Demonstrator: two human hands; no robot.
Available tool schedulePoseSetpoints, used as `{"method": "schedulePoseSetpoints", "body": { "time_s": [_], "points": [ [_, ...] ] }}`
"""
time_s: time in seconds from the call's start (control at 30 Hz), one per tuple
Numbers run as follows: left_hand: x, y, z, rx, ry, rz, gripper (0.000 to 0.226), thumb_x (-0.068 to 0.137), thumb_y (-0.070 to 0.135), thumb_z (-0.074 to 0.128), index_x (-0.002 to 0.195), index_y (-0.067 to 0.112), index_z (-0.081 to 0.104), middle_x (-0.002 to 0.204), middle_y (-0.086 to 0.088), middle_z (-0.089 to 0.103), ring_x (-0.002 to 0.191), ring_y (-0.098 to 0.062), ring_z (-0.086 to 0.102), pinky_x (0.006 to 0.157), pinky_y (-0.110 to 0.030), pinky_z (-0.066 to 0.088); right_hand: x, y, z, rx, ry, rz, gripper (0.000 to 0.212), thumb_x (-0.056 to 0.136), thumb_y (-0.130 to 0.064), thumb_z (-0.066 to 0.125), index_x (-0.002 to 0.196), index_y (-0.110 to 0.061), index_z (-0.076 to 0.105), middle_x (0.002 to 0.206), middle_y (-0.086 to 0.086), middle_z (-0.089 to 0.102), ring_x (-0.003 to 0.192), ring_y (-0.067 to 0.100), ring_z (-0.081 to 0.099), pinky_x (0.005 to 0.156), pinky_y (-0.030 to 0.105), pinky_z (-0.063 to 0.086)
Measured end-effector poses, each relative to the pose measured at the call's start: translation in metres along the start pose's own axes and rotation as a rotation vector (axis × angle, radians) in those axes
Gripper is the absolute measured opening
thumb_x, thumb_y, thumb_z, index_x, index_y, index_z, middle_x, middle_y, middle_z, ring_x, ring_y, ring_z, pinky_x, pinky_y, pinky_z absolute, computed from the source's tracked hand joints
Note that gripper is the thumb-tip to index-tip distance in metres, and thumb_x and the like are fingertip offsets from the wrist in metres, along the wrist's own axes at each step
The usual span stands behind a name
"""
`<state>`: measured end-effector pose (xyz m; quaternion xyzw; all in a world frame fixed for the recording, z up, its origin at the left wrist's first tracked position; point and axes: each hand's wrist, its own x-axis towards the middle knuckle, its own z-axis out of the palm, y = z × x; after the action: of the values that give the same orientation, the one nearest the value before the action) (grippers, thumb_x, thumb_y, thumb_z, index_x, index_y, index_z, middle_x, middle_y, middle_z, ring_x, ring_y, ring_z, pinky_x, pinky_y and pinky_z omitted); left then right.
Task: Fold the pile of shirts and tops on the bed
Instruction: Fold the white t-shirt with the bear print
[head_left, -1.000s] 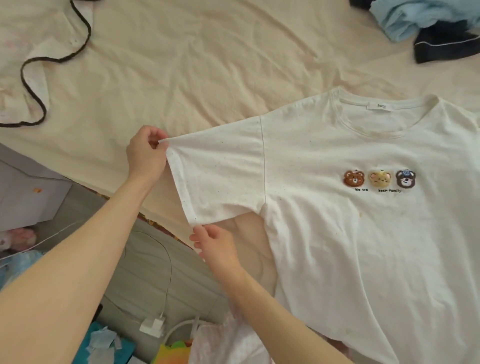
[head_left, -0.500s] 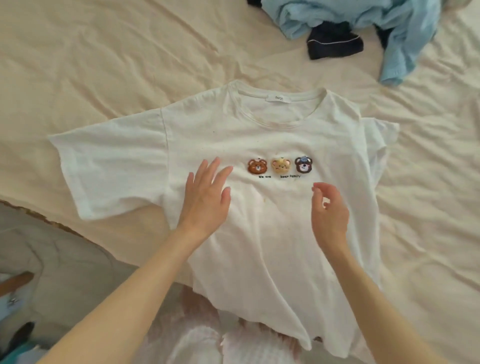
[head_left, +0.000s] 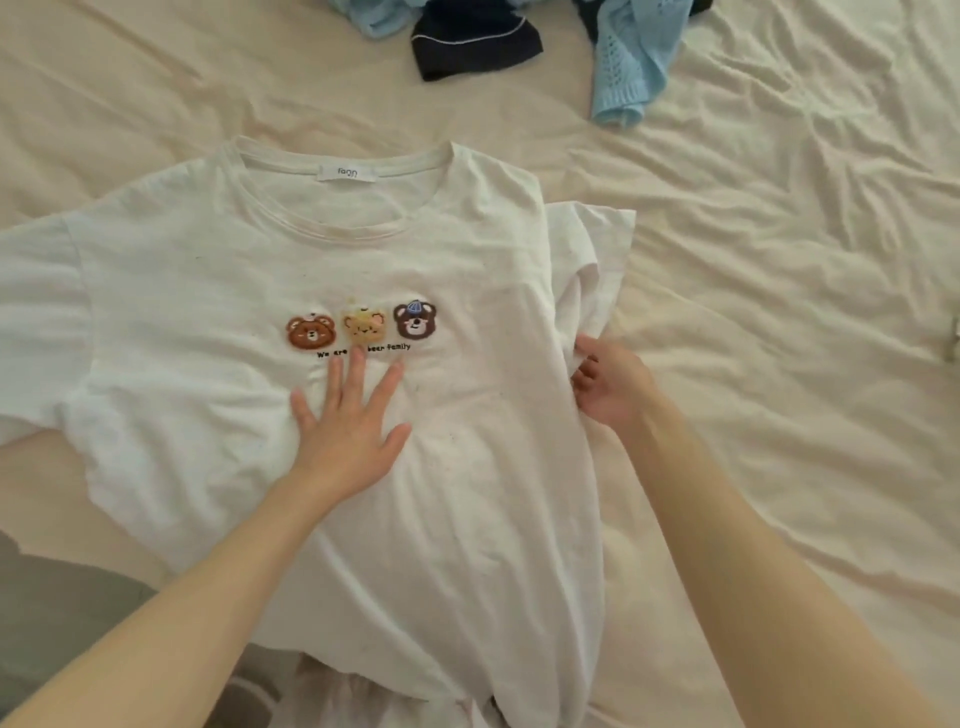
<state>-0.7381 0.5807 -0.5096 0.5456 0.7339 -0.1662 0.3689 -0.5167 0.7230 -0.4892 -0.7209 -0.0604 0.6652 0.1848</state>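
A white T-shirt (head_left: 208, 270) with three bear faces on the chest lies face up on the cream bed sheet (head_left: 779, 312), neck away from me. My left hand (head_left: 348, 421) presses flat on the shirt just below the bears, fingers spread. My right hand (head_left: 608, 384) is at the shirt's right side seam, below the crumpled right sleeve (head_left: 592, 260), with its fingertips tucked at the fabric edge. Whether it pinches the cloth I cannot tell. The left sleeve lies spread out flat at the left.
A pile of other tops lies at the far edge: a light blue knit (head_left: 634, 67) and a dark navy garment (head_left: 472, 41). The bed's near edge drops to a grey floor (head_left: 62, 613) at lower left. Wrinkled sheet spreads to the right.
Both hands let go of the left sleeve and came to the shirt's body. My left hand went down flat on the chest; my right hand moved right to the side seam.
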Motion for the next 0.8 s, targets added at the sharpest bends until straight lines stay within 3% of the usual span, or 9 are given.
{"method": "schedulePoseSetpoints", "body": {
  "time_s": [0.1,0.2,0.33,0.4,0.5,0.57,0.63,0.7,0.8],
  "points": [
    [0.003,-0.001,-0.011,-0.006,-0.071,-0.021,0.066,0.096,0.049,0.033,0.147,0.039,-0.009,0.155,-0.002,-0.025,0.143,-0.024,-0.021,0.111,-0.061,0.003,0.006,-0.006,-0.015,-0.112,0.175,-0.250,0.016,0.085,-0.014,0.062,0.077,-0.001,0.059,0.067,0.002,0.058,0.060,0.015,0.054,0.055,0.027,0.043],
    [0.003,0.000,-0.014,-0.016,-0.086,-0.041,0.065,0.096,0.047,0.035,0.147,0.040,-0.005,0.155,0.000,-0.024,0.143,-0.022,-0.020,0.111,-0.061,0.005,0.002,-0.022,-0.048,-0.255,0.394,-0.610,0.029,0.087,-0.015,0.054,0.061,-0.012,0.042,0.062,-0.005,0.038,0.056,0.009,0.034,0.052,0.019,0.030],
    [0.002,0.011,-0.017,-0.043,-0.079,-0.094,0.064,0.096,0.041,0.040,0.148,0.039,0.002,0.156,0.001,-0.022,0.143,-0.022,-0.019,0.109,-0.062,0.008,-0.009,-0.038,-0.084,-0.404,0.542,-0.895,0.014,0.092,-0.014,0.049,0.079,-0.011,0.046,0.067,-0.010,0.041,0.059,0.011,0.036,0.056,0.010,0.033],
    [0.003,0.016,-0.019,-0.092,-0.087,-0.140,0.064,0.095,0.038,0.043,0.148,0.037,0.007,0.156,0.001,-0.019,0.144,-0.021,-0.017,0.110,-0.061,0.009,-0.001,-0.035,-0.089,-0.431,0.540,-0.852,0.010,0.092,-0.014,0.050,0.083,-0.011,0.048,0.068,-0.011,0.043,0.062,0.010,0.036,0.057,0.010,0.033],
    [0.005,0.023,-0.026,-0.141,-0.077,-0.192,0.059,0.094,0.033,0.046,0.146,0.034,0.017,0.158,-0.001,-0.009,0.145,-0.023,-0.008,0.110,-0.059,0.009,0.018,-0.030,-0.102,-0.205,0.518,-0.488,0.018,0.088,-0.012,0.054,0.071,-0.011,0.051,0.070,-0.004,0.048,0.075,0.018,0.049,0.062,0.022,0.042],
    [0.010,0.031,-0.035,-0.086,0.009,-0.225,0.049,0.094,0.030,0.046,0.141,0.027,0.030,0.154,-0.011,0.014,0.142,-0.028,0.014,0.110,-0.056,0.015,0.026,-0.026,-0.111,-0.057,0.476,-0.307,0.018,0.086,-0.011,0.056,0.069,-0.016,0.053,0.077,0.000,0.055,0.083,0.024,0.057,0.073,0.037,0.054],
    [0.016,0.048,-0.047,-0.070,0.158,-0.241,0.040,0.093,0.023,0.044,0.132,0.014,0.043,0.139,-0.018,0.036,0.128,-0.034,0.036,0.105,-0.050,0.027,0.026,-0.023,-0.116,-0.104,0.445,-0.287,0.014,0.084,-0.014,0.058,0.071,-0.017,0.057,0.083,0.002,0.060,0.089,0.028,0.062,0.081,0.046,0.056],
    [0.026,0.073,-0.060,-0.089,0.316,-0.172,0.034,0.091,0.017,0.045,0.124,0.007,0.050,0.128,-0.019,0.046,0.117,-0.036,0.044,0.097,-0.046,0.034,0.024,-0.019,-0.120,-0.102,0.407,-0.301,0.010,0.084,-0.015,0.059,0.074,-0.015,0.059,0.085,0.005,0.062,0.088,0.028,0.063,0.079,0.046,0.057],
    [0.049,0.127,-0.081,-0.088,0.490,0.104,0.030,0.092,0.014,0.046,0.120,0.008,0.056,0.122,-0.014,0.052,0.112,-0.034,0.047,0.091,-0.043,0.034,0.025,-0.015,-0.127,-0.084,0.322,-0.317,0.010,0.088,-0.013,0.057,0.079,-0.010,0.060,0.083,0.007,0.061,0.073,0.021,0.059,0.059,0.032,0.053]
  ]
}}
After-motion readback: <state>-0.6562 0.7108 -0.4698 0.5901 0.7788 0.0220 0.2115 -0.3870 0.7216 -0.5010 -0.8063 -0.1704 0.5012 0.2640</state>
